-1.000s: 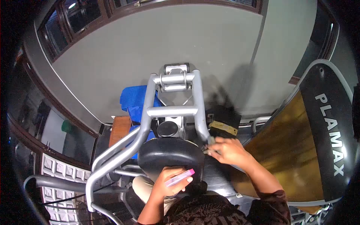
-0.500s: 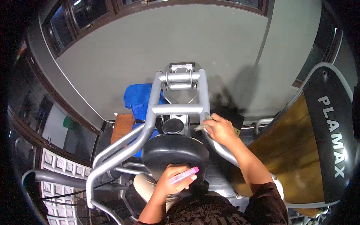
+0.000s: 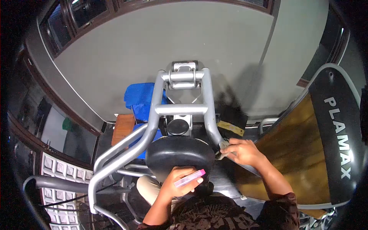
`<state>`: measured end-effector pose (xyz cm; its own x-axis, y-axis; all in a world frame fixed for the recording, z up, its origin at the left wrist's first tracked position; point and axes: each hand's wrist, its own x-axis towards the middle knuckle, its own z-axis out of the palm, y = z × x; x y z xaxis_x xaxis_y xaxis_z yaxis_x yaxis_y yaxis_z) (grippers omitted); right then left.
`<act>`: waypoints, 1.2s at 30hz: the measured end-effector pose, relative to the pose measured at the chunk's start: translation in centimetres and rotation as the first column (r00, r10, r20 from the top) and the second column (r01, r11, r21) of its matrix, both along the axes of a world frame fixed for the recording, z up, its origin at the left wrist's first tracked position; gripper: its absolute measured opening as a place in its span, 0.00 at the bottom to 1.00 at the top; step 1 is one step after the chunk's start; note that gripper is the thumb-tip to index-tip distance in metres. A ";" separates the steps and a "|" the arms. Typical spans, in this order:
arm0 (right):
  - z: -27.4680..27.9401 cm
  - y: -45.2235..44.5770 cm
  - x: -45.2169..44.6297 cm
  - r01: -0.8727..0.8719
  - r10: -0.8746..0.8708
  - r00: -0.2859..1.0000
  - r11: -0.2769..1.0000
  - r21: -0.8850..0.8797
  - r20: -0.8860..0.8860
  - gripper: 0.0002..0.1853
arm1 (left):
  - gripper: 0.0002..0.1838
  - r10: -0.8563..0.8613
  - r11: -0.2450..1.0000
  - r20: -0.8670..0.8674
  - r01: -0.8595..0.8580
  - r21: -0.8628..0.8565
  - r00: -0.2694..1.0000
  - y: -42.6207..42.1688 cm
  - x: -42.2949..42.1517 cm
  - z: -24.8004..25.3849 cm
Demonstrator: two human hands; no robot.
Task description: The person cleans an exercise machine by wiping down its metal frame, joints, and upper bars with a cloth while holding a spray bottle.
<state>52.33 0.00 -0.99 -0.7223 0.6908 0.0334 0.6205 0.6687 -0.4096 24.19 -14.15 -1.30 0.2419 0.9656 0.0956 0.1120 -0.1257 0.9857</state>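
Observation:
My right hand (image 3: 245,153) is closed on a greyish cloth (image 3: 223,147), which it presses against the silver tube frame (image 3: 209,117) of a gym machine, low on the right-hand bar. My left hand (image 3: 172,188) grips a small flat, see-through case-like object with a bright pink end (image 3: 190,178); its exact kind I cannot make out. That hand is in front of the black padded seat (image 3: 179,153), over my lap. Beyond the pad sits a smaller round black pad (image 3: 178,127).
A large panel lettered PLAMAX (image 3: 339,138) stands close on the right. Behind the frame are a grey wall (image 3: 214,42), blue cloth-like material (image 3: 142,97) and a brown wooden block (image 3: 122,128). A dark padded bar (image 3: 76,184) extends at the left.
My right hand has slid down the right-hand tube toward me with the cloth. My left hand stays nearly in place, still holding the pink-ended object.

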 end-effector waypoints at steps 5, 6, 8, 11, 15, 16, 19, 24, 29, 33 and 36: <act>-2.6 4.4 -5.3 0.119 -0.080 0.986 0.952 0.284 -0.144 0.07 | 0.07 0.005 1.000 0.006 -0.005 0.030 1.000 -0.1 0.2 -0.3; -3.1 5.5 -6.3 0.168 -0.117 0.974 0.946 0.277 -0.192 0.08 | 0.07 0.010 1.000 0.036 -0.011 0.019 0.999 -0.1 0.2 -0.2; -3.6 7.1 -7.6 0.218 -0.164 0.955 0.953 0.211 -0.246 0.09 | 0.08 0.003 1.000 0.035 -0.003 0.007 0.999 -0.2 0.3 -0.1; -2.8 6.3 -6.9 0.178 -0.151 0.970 0.975 0.133 -0.190 0.10 | 0.08 -0.020 0.999 0.036 0.018 0.043 0.999 0.1 0.0 -0.5; -1.1 2.4 -2.8 0.024 -0.023 0.999 0.999 0.043 -0.023 0.11 | 0.07 -0.036 0.996 0.028 0.033 0.084 0.999 0.2 -0.1 -1.0; -0.3 1.4 -1.7 0.018 -0.017 0.999 1.000 -0.023 0.029 0.12 | 0.07 -0.034 0.996 0.036 0.031 0.083 0.999 0.2 0.0 -1.0; 0.9 -0.3 0.9 0.020 -0.002 0.993 0.988 -0.155 0.120 0.12 | 0.07 -0.037 0.996 0.050 0.033 0.078 0.998 0.2 -0.1 -1.1; -1.0 1.2 1.8 -0.018 0.004 0.994 0.992 -0.123 -0.108 0.14 | 0.06 -0.042 0.997 0.065 0.038 0.065 0.997 0.2 -0.2 -1.2; -3.6 4.3 -2.1 0.221 -0.180 0.897 0.974 0.056 -0.403 0.14 | 0.06 -0.038 0.998 0.077 0.035 0.046 0.996 0.1 -0.1 -1.0; -3.1 4.0 -3.6 0.057 -0.055 0.954 0.998 -0.003 -0.295 0.17 | 0.06 -0.019 0.998 0.063 0.015 0.063 0.998 0.0 0.0 -1.0; -1.8 3.0 -1.7 0.002 -0.022 0.989 0.991 -0.135 -0.148 0.17 | 0.06 -0.016 0.999 0.045 0.014 0.042 0.999 0.0 0.0 -0.5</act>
